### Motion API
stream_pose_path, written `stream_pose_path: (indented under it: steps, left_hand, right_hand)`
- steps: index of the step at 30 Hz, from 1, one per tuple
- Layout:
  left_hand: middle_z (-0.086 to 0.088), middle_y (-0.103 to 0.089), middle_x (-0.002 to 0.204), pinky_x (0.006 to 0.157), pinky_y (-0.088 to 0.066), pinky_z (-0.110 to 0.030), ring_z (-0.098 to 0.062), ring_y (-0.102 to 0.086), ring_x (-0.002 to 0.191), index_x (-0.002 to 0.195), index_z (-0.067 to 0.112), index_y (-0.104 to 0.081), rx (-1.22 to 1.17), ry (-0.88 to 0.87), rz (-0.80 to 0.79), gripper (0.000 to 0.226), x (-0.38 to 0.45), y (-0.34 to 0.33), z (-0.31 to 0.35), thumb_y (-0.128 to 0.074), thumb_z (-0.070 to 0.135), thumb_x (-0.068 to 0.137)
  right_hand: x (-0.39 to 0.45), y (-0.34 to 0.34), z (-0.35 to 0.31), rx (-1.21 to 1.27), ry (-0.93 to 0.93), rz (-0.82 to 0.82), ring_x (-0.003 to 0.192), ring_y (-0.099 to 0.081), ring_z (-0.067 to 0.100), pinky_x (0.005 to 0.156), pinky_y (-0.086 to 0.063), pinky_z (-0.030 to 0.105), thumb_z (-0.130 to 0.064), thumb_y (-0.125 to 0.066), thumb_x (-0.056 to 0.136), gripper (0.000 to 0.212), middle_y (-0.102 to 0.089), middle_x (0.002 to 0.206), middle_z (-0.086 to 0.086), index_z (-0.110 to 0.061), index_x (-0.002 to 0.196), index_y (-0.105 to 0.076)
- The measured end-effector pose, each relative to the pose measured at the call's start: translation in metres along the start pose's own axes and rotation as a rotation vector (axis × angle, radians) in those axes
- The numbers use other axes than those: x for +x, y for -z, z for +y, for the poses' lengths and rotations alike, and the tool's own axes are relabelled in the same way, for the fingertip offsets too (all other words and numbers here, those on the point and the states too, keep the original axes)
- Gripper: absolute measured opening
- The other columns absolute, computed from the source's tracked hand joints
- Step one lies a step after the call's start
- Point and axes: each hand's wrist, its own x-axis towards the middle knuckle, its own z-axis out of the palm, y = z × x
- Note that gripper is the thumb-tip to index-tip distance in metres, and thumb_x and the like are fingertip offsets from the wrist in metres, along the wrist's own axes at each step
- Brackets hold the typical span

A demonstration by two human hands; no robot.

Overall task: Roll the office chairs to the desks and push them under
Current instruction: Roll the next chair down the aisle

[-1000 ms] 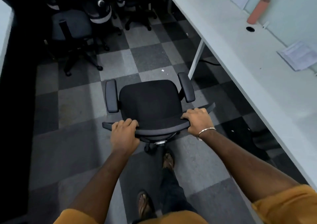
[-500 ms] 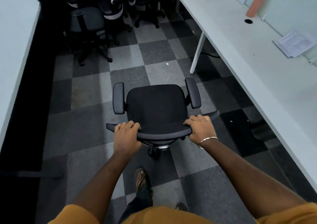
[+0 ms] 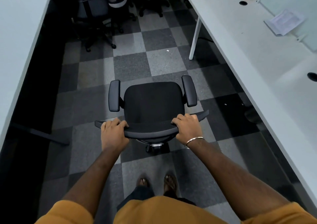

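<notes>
Chair: black office chair point(image 3: 152, 103) stands in the aisle between two white desks, not yet under either.
Grip: left hand point(image 3: 113, 132) and right hand point(image 3: 187, 126) both curl over the backrest top edge point(image 3: 151, 131).
Advice: push evenly, then swing its seat toward the right desk point(image 3: 257, 55).
Watch: armrests point(image 3: 188, 90) may catch the desk edge; steer past the desk leg point(image 3: 194, 38).

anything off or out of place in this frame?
Mostly tidy. Several office chairs are bunched at the aisle's far end, not under any desk. The papers on the right desk lie askew. Both the left hand and right hand grip the black chair squarely.
</notes>
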Motion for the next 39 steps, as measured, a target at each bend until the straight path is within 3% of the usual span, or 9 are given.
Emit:
stream_pose_path:
  steps: [8,16,22,31,35,39]
  left_hand:
    - [0.008,-0.056,0.092,0.099,-0.038,-0.042,-0.023,-0.055,0.089,0.099,0.030,-0.071,-0.016,-0.027,-0.012,0.041,-0.112,-0.005,-0.001,-0.077,0.016,0.061]
    - [0.006,-0.056,0.092,0.097,-0.038,-0.042,-0.024,-0.056,0.091,0.100,0.027,-0.069,-0.025,-0.099,-0.015,0.041,-0.224,-0.009,0.000,-0.078,0.018,0.061]
    - [0.008,-0.056,0.093,0.094,-0.037,-0.042,-0.022,-0.055,0.092,0.100,0.028,-0.067,-0.025,-0.144,-0.009,0.036,-0.312,-0.015,0.009,-0.077,0.023,0.065]
    - [0.009,-0.056,0.094,0.092,-0.034,-0.040,-0.020,-0.055,0.093,0.101,0.029,-0.068,-0.018,-0.091,-0.016,0.035,-0.438,-0.025,0.041,-0.077,0.027,0.068]
    - [0.007,-0.059,0.095,0.094,-0.037,-0.044,-0.024,-0.056,0.095,0.102,0.028,-0.070,-0.016,-0.063,0.031,0.037,-0.498,-0.032,0.060,-0.078,0.021,0.066]
    - [0.003,-0.061,0.099,0.096,-0.037,-0.046,-0.028,-0.057,0.099,0.106,0.029,-0.071,0.020,0.004,-0.032,0.040,-0.567,-0.032,0.079,-0.077,0.021,0.067]
  right_hand:
    - [-0.111,-0.012,-0.024,-0.007,-0.063,0.001,0.092,-0.058,0.023,0.087,-0.041,0.039,-0.017,-0.072,0.066,0.043,-0.064,0.100,-0.008,-0.029,0.107,-0.073]
    - [-0.227,-0.024,-0.037,-0.012,-0.079,0.028,0.086,-0.056,0.022,0.082,-0.037,0.037,-0.018,-0.072,0.060,0.046,-0.063,0.096,-0.010,-0.030,0.104,-0.074]
    - [-0.312,-0.024,-0.037,-0.023,-0.063,-0.019,0.095,-0.058,0.021,0.084,-0.037,0.038,-0.021,-0.071,0.066,0.046,-0.064,0.103,-0.012,-0.035,0.110,-0.072]
    - [-0.430,-0.033,-0.023,0.026,-0.001,0.001,0.095,-0.054,0.020,0.085,-0.032,0.034,-0.016,-0.069,0.063,0.048,-0.061,0.101,-0.012,-0.031,0.109,-0.072]
    - [-0.489,-0.038,-0.014,0.062,0.071,0.051,0.092,-0.056,0.023,0.085,-0.036,0.036,-0.012,-0.070,0.059,0.049,-0.061,0.097,-0.009,-0.028,0.105,-0.073]
    - [-0.555,-0.042,-0.010,0.089,0.102,0.033,0.093,-0.055,0.023,0.089,-0.038,0.038,-0.010,-0.068,0.060,0.047,-0.061,0.098,-0.007,-0.026,0.105,-0.073]
